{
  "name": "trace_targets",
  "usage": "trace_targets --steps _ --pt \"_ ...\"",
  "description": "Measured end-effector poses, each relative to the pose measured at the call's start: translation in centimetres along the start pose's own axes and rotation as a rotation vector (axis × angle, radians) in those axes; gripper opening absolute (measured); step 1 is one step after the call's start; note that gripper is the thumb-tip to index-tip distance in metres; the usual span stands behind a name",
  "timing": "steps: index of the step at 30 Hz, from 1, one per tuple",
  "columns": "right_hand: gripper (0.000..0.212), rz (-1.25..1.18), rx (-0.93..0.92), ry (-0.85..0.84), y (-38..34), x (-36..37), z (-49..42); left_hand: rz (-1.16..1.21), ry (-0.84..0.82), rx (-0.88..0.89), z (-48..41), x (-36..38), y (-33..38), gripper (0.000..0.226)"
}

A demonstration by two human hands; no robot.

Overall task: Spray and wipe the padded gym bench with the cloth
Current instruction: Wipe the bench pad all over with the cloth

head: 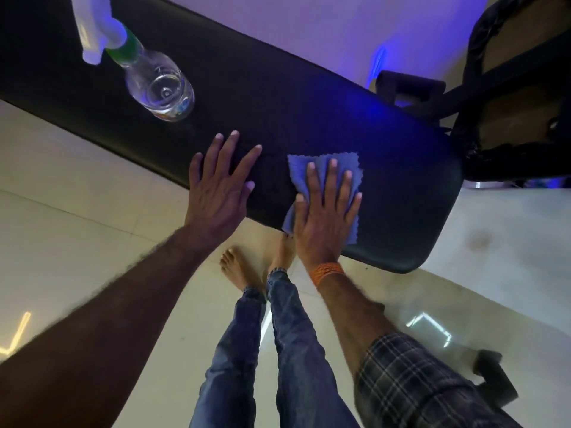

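Note:
The black padded gym bench [386, 168] runs diagonally from upper left to right of centre. A blue cloth [296, 171] with zigzag edges lies on its near edge. My right hand [324, 211] presses flat on the cloth, fingers spread. My left hand [219, 186] rests flat on the bare pad just left of the cloth, fingers apart, holding nothing. A clear spray bottle [157, 81] with a white trigger and green collar stands on the pad at the upper left, apart from both hands.
Pale tiled floor [77, 186] lies under the bench. My bare feet [238, 267] and jeans stand close against the bench's near edge. A black metal frame [509, 97] and a roller pad stand at the bench's right end. A dark bench foot [497, 381] sits at lower right.

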State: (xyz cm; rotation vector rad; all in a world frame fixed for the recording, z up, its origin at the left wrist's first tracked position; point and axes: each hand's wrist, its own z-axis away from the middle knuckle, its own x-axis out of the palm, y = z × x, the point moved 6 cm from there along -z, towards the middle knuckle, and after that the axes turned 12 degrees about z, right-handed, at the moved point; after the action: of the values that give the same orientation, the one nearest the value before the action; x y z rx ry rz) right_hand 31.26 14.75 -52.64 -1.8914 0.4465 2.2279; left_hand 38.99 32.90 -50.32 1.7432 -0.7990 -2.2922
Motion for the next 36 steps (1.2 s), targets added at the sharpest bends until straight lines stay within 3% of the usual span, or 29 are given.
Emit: trace_targets --steps 2,5,6,9,10,14,15,19,20,24,30,36 --pt "0.058 -0.014 0.047 -0.006 -1.9 -0.3 0.8 0.006 -0.016 -0.009 0.0 0.2 0.0 0.058" --pt "0.057 -0.021 -0.250 -0.005 -2.6 -0.2 -0.3 0.018 -0.021 -0.032 -0.2 0.2 0.3 0.060" --pt "0.057 -0.013 -0.272 0.015 -1.8 -0.3 -1.7 0.018 -0.019 -0.030 -0.3 0.2 0.4 0.061" --pt "0.058 0.012 -0.054 0.021 -1.1 -0.7 -4.0 0.025 -0.012 -0.033 -0.5 0.2 0.3 0.062" --pt "0.059 0.020 -0.069 0.009 -1.8 -0.7 -3.4 0.035 -0.016 -0.037 -0.5 0.1 0.4 0.062" --pt "0.058 0.021 -0.551 -0.056 -0.8 -0.7 -2.0 0.069 -0.021 -0.049 -1.0 -0.4 0.3 0.064" --pt "0.057 0.032 -0.535 -0.046 0.1 -0.9 -3.7 0.080 -0.020 -0.061 -1.1 -0.6 0.2 0.065" --pt "0.060 0.035 -0.126 -0.005 -1.5 -2.2 -10.4 0.120 0.004 -0.102 -2.1 -0.8 0.1 0.065" --pt "0.060 0.049 -0.156 0.003 -2.6 -2.3 -9.7 0.137 0.009 -0.110 -2.2 -0.8 0.2 0.065" --pt "0.058 0.066 -0.586 -0.059 -1.5 -1.9 -5.6 0.141 0.042 -0.156 -2.7 -1.1 0.6 0.063" --pt "0.060 0.064 -0.366 -0.013 -2.5 -3.5 -17.1 0.139 0.133 -0.224 -4.3 -0.3 1.2 0.067" --pt "0.057 0.039 -0.819 -0.036 -0.6 -3.2 -12.5 0.177 0.170 -0.339 -5.3 -0.5 1.7 0.073"
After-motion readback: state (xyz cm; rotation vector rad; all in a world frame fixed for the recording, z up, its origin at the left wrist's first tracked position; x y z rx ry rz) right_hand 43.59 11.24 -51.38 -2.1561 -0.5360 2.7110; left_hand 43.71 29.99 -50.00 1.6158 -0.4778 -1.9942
